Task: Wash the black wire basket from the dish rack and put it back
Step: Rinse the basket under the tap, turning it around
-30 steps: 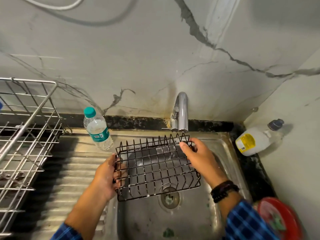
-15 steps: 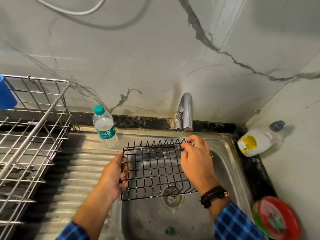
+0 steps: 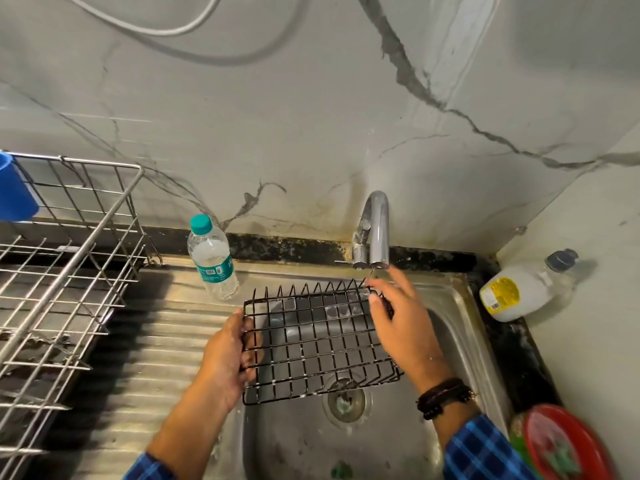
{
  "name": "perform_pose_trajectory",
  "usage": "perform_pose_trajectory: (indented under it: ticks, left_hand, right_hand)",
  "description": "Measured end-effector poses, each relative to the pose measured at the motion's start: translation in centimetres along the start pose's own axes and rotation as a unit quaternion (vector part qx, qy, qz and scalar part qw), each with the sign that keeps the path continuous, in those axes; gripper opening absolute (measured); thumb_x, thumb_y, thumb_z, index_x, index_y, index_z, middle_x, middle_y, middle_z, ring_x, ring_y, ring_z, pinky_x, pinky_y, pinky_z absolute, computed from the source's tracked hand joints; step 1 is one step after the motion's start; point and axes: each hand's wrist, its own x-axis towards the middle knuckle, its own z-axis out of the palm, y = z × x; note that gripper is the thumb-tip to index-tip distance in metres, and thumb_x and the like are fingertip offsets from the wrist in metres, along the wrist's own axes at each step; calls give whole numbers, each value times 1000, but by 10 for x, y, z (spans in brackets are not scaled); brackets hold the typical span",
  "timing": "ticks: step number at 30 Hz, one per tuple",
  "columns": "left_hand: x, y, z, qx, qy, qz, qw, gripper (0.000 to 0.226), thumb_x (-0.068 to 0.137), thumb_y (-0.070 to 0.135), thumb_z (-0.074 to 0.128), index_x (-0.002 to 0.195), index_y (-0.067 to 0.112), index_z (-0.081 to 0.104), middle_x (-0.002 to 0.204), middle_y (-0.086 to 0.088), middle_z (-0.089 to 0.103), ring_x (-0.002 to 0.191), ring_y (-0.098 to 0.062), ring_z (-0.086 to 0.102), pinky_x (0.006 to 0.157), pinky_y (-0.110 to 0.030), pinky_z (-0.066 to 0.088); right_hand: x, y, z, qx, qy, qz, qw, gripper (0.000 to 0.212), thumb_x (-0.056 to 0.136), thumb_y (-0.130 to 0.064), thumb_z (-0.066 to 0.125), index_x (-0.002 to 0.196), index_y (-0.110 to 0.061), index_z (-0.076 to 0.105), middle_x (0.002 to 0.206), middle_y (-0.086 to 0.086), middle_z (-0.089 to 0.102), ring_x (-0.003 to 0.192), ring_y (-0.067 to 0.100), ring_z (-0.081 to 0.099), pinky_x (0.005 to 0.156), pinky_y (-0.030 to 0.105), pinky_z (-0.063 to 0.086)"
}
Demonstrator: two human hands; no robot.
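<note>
The black wire basket is held flat over the steel sink, below the chrome tap. My left hand grips its left edge. My right hand lies over the basket's right far corner with the fingers spread, fingertips just under the tap's spout; whether it grips the wire is unclear. A thin trickle shows at the spout. The silver wire dish rack stands on the drainboard at the left.
A clear water bottle with a teal cap stands on the drainboard behind the basket. A white soap jug lies at the right corner. A red plate sits at the lower right. A blue cup hangs on the rack.
My right hand has let go of the basket's far edge, opened its fingers and reached up toward the tap's spout. The basket stays level in my left hand.
</note>
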Motion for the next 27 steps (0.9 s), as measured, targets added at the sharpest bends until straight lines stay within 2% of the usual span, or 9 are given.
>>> perform_pose_trajectory:
  ticks: [2, 4, 8, 11, 13, 15, 22, 25, 27]
  left_hand:
    - [5, 0, 3, -4, 6, -5, 1000, 33, 103, 45, 42, 79, 24, 50, 57, 6, 43, 34, -6, 27, 33, -14, 17]
    - [9, 1, 11, -14, 4, -8, 1000, 34, 104, 44, 40, 78, 23, 49, 53, 7, 39, 34, -6, 27, 32, -14, 17]
    - [9, 3, 40, 3, 18, 3, 1000, 37, 105, 45, 39, 80, 22, 53, 47, 8, 39, 38, -7, 29, 34, -15, 19]
    - [14, 2, 56, 16, 25, 24, 999, 37, 104, 48, 40, 82, 23, 56, 60, 5, 42, 47, -10, 31, 41, -22, 24]
    - [21, 1, 60, 25, 29, 29, 999, 37, 102, 50, 42, 84, 23, 58, 65, 4, 47, 48, -10, 33, 42, -22, 25]
    - [27, 1, 62, 39, 17, 30, 999, 38, 101, 53, 43, 84, 24, 59, 64, 4, 49, 43, -9, 34, 36, -21, 25]
    - [46, 11, 72, 13, -31, -21, 999, 37, 102, 49, 45, 76, 24, 52, 53, 7, 37, 34, -6, 26, 32, -15, 16]
    - [43, 10, 73, 25, -46, -17, 998, 38, 103, 49, 43, 74, 25, 49, 51, 6, 35, 33, -7, 24, 35, -14, 14]
    - [39, 6, 69, 40, -52, -17, 998, 40, 103, 50, 41, 73, 24, 49, 47, 7, 32, 34, -8, 23, 37, -15, 14]
  right_hand:
    - [2, 1, 2, -58, -82, -7, 995, 49, 103, -42, 42, 151, -38, 34, 165, -10, 13, 152, 15, 12, 122, 47, 19]
    - [0, -3, 5, -170, -137, -23, 976, 61, 102, -55, 27, 157, -36, 7, 165, -11, -5, 151, 18, -15, 121, 51, -2]
    - [-12, -33, 18, -248, -192, -86, 945, 70, 97, -64, 5, 154, -29, -17, 161, -7, -26, 148, 16, -25, 122, 49, -11]
    - [-15, -35, 15, -225, -168, -105, 954, 68, 100, -62, 9, 158, -27, 2, 165, -7, -9, 153, 13, -6, 124, 39, -1]
    - [-11, -23, 6, -182, -73, -77, 978, 62, 101, -56, 24, 152, -23, 39, 162, -4, 28, 146, 15, 31, 120, 37, 27]
    - [-7, -13, 1, -174, 4, -91, 980, 53, 99, -50, 36, 132, -17, 62, 138, -2, 54, 123, 16, 53, 102, 39, 49]
    - [1, -14, 0, -216, 5, -113, 970, 40, 100, -45, 37, 127, -26, 59, 126, -9, 64, 122, 12, 51, 103, 43, 43]
    - [8, -22, 0, -295, -58, -87, 950, 50, 99, -60, 25, 124, -30, 56, 123, -11, 64, 117, 12, 56, 108, 51, 35]
    - [14, -26, -4, -307, -127, -68, 941, 51, 97, -68, 22, 107, -32, 58, 105, -12, 65, 101, 12, 60, 105, 48, 34]
